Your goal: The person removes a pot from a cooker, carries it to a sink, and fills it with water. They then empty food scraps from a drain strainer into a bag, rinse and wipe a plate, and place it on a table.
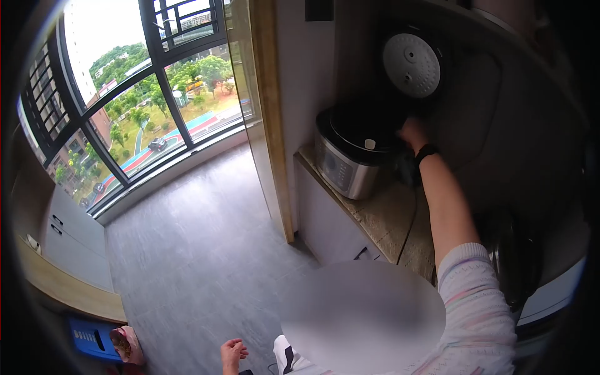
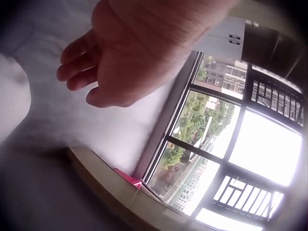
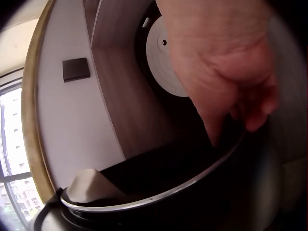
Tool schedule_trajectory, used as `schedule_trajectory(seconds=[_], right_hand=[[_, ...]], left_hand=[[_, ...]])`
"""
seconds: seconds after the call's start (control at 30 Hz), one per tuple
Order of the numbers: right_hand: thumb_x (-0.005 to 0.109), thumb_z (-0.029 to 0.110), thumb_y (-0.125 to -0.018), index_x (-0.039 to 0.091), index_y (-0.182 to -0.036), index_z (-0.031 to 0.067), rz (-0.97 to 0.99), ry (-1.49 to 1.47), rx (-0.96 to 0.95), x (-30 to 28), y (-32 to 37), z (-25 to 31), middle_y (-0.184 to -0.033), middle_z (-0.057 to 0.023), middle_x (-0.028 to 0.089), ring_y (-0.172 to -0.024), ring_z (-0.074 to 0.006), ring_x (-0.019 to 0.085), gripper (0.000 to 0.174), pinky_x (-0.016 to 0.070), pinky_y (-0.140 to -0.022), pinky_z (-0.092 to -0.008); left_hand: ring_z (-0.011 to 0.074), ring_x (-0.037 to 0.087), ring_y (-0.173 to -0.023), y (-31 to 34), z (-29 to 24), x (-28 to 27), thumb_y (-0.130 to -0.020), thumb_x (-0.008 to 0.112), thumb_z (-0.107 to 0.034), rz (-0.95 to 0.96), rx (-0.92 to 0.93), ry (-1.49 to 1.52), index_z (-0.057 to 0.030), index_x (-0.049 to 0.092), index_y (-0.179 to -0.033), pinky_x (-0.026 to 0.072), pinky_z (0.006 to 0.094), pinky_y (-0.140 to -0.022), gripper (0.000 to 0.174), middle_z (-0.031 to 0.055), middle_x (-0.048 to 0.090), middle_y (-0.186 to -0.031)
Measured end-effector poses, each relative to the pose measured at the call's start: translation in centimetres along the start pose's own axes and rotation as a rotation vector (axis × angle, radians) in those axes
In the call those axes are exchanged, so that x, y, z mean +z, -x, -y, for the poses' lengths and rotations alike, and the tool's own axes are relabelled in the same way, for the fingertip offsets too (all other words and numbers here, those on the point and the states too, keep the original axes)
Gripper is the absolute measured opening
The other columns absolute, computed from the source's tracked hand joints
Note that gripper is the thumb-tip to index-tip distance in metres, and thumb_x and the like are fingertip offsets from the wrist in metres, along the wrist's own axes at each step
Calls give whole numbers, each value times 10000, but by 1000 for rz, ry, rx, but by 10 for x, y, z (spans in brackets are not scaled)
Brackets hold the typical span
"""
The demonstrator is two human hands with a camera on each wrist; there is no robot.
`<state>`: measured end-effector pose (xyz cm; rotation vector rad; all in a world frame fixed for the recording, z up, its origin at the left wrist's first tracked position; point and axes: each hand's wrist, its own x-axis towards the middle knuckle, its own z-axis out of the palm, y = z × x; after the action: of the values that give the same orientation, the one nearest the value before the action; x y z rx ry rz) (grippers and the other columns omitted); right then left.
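Note:
A rice cooker (image 1: 347,165) with a silver front and a dark opening stands on the counter, its lid tipped up. The round pale inner lid (image 1: 411,64) faces forward. At the far side of the opening, my right hand (image 1: 414,133) pinches the rim of the inner pot (image 3: 159,196). In the right wrist view the thumb reaches down inside the rim and the fingers curl over by its edge. A pale rounded piece (image 3: 89,185) shows at the pot's other side. My left hand (image 1: 233,354) hangs low over the floor with loose fingers, holding nothing.
The cooker sits near the edge of a patterned counter (image 1: 381,219), with a dark cord (image 1: 409,231) running across it. Cupboard walls enclose the niche. A glass-door frame (image 1: 269,125) rises beside it. Across the grey floor (image 1: 187,231) are large windows and a blue box (image 1: 94,337).

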<state>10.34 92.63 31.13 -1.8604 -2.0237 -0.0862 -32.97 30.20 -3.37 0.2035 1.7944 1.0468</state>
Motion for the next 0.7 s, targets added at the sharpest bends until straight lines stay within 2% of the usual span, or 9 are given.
schedule_trajectory(seconds=[0.13,0.2,0.23,0.3,0.43,0.53,0.6,0.63,0.7], right_hand=[[664,160,-682,622,-828,-44,-128,280,-200,46,-22,-47,-670,-181,614,-590,-264,627,254,496,-498,-379],[682,194,-662,635,-878,-1,48,-124,-3,24,-10,-37,-711,-150,631,-617,-259,624,294,503,-553,-365],[682,194,-662,635,-878,-1,40,-109,27,7,-1,-24,-711,-150,631,-617,-259,624,294,503,-553,-365],[658,164,-686,632,-935,51,223,-621,385,-20,16,2,-892,-143,632,-787,-221,620,275,501,-630,-313],[646,223,-716,633,-940,101,112,-707,222,1,35,-25,-802,-17,582,-730,-143,575,255,461,-632,-312],[609,222,-760,622,-968,124,-102,-984,179,-10,53,-11,-967,-3,555,-903,-120,530,230,428,-733,-276],[574,228,-798,600,-1012,122,-57,-668,-43,-20,57,-17,-1120,16,503,-1052,-100,449,240,388,-818,-276],[574,228,-798,600,-1012,122,-69,-654,-24,-24,62,-17,-1120,16,503,-1052,-100,449,240,388,-818,-276],[570,135,-767,574,-1042,70,-263,-881,329,-46,73,19,-1041,-19,557,-957,-122,519,283,426,-763,-268]], left_hand=[[196,595,-479,-49,-62,-5,-789,545,-85,71,-49,-68,31,582,-966,480,288,-421,214,117,605,-665],[206,614,-651,-68,-104,0,-775,684,-291,228,-69,-238,-11,565,-1104,504,290,-599,448,121,636,-846],[206,614,-651,-91,-112,4,-775,684,-291,255,-67,-259,-11,565,-1104,504,290,-599,448,121,636,-846],[197,604,-493,-141,-125,13,-790,554,-85,254,-54,-274,37,591,-962,483,289,-427,214,121,613,-680],[199,611,-504,-219,-183,26,-791,553,-89,337,-63,-429,40,600,-955,484,284,-430,213,121,618,-688],[196,615,-509,-260,-224,29,-782,554,-84,389,-20,-500,33,601,-965,486,278,-434,222,118,622,-688],[191,622,-521,-272,-249,35,-775,563,-80,430,8,-575,27,610,-957,488,275,-437,216,115,627,-689],[191,622,-521,-277,-258,39,-775,563,-80,451,11,-589,27,610,-957,488,275,-437,216,115,627,-689],[187,629,-536,-288,-276,51,-773,570,-82,474,8,-769,20,622,-944,490,273,-443,206,115,633,-694]])
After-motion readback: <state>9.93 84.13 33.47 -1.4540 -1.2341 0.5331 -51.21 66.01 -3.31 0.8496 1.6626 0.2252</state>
